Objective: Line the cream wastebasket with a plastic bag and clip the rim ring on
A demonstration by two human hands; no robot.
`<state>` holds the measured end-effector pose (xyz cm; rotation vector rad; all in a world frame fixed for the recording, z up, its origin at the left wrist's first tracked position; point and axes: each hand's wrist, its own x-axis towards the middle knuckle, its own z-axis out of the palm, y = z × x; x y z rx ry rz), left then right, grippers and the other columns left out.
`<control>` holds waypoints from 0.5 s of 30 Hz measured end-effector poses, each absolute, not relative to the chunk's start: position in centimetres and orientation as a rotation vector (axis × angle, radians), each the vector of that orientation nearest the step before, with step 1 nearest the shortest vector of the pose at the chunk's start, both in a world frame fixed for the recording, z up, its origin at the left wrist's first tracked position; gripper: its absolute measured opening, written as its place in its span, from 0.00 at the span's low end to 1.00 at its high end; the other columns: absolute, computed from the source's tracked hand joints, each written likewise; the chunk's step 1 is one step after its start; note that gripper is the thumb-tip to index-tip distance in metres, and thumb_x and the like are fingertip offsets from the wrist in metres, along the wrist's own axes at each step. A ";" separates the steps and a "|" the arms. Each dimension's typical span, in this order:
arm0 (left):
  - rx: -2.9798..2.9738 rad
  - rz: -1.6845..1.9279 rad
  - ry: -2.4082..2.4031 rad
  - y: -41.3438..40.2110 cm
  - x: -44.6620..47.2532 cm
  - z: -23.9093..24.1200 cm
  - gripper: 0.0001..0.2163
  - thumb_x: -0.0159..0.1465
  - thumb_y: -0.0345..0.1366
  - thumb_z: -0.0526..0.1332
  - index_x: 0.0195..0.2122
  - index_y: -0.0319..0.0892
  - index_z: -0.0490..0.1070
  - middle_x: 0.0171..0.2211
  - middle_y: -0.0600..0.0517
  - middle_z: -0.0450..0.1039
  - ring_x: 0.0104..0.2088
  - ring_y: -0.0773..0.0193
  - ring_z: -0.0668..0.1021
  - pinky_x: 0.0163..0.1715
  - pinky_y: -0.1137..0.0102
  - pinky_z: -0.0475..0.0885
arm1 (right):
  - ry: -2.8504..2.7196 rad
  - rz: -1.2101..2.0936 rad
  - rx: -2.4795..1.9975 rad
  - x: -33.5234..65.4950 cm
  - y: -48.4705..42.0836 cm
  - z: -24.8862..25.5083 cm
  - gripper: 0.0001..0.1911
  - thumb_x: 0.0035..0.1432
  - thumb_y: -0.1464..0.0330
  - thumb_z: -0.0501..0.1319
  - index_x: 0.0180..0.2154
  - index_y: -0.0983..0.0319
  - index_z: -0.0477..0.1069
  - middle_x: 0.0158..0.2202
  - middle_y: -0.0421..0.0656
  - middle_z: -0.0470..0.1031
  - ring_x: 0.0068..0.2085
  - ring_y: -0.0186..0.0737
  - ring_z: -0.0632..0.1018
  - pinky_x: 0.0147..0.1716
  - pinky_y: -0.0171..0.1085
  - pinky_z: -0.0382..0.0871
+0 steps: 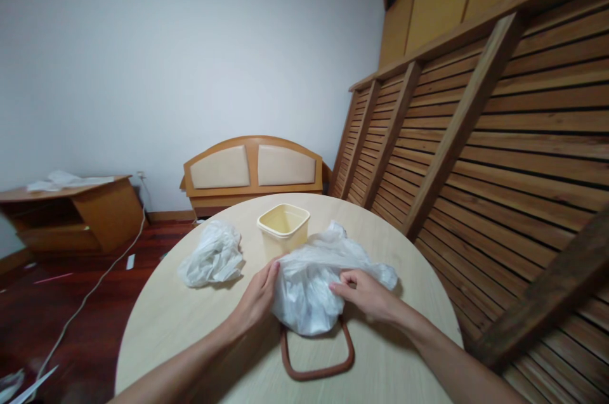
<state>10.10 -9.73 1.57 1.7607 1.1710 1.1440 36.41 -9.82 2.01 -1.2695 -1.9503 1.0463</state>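
A crumpled white plastic bag [314,283] lies in the middle of a round pale wooden table [190,321]. My left hand [259,296] grips the bag's left edge with its fingers curled round the plastic. My right hand [364,293] pinches the bag's right side between thumb and fingers. Under the bag lies a brown rounded ring, like a bin rim [316,363], with its near half showing. Just behind the bag stands an empty cream square plastic bin [283,226], upright.
A second crumpled white bag [212,255] lies on the table to the left. Slatted wooden bed frames [476,156] lean along the right wall. A padded headboard [254,169] and a low wooden cabinet [71,214] stand by the far wall. A white cable [90,290] trails on the dark floor.
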 end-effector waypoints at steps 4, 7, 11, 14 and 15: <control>1.837 1.081 1.184 -9.6 10.9 1.9 0.26 0.71 0.53 0.44 0.59 0.43 0.69 0.59 0.47 0.72 0.59 0.52 0.73 0.65 0.56 0.60 | -1.844 1.169 -1.041 35.7 -10.1 2.0 0.17 0.48 0.67 0.64 0.21 0.59 0.55 0.22 0.33 0.56 0.26 0.31 0.60 0.27 0.33 0.55; 1.935 1.014 1.207 -9.5 11.6 1.9 0.25 0.71 0.52 0.45 0.59 0.46 0.70 0.57 0.47 0.74 0.57 0.51 0.75 0.63 0.56 0.63 | -1.693 1.328 -0.938 35.3 -10.6 2.4 0.10 0.45 0.68 0.67 0.29 0.60 0.67 0.29 0.37 0.69 0.33 0.37 0.70 0.35 0.36 0.66; 1.910 1.047 1.195 -9.3 12.3 1.5 0.25 0.71 0.52 0.45 0.57 0.46 0.72 0.57 0.48 0.74 0.58 0.52 0.74 0.62 0.58 0.63 | -1.537 1.507 -0.874 35.3 -10.9 2.8 0.23 0.44 0.64 0.72 0.43 0.61 0.74 0.41 0.44 0.78 0.45 0.49 0.77 0.51 0.47 0.68; 1.851 1.116 1.180 -9.3 12.9 1.4 0.26 0.71 0.52 0.45 0.55 0.43 0.73 0.56 0.46 0.75 0.57 0.52 0.75 0.62 0.58 0.63 | -1.502 1.523 -0.907 35.2 -11.2 2.5 0.27 0.47 0.61 0.72 0.50 0.56 0.72 0.47 0.47 0.78 0.52 0.54 0.76 0.57 0.52 0.66; 1.843 1.134 1.167 -9.4 13.2 1.5 0.26 0.71 0.52 0.44 0.55 0.43 0.73 0.56 0.45 0.74 0.57 0.52 0.75 0.62 0.58 0.63 | -1.509 1.514 -0.918 35.0 -11.4 2.3 0.29 0.47 0.60 0.72 0.52 0.55 0.71 0.50 0.47 0.77 0.54 0.55 0.76 0.57 0.53 0.66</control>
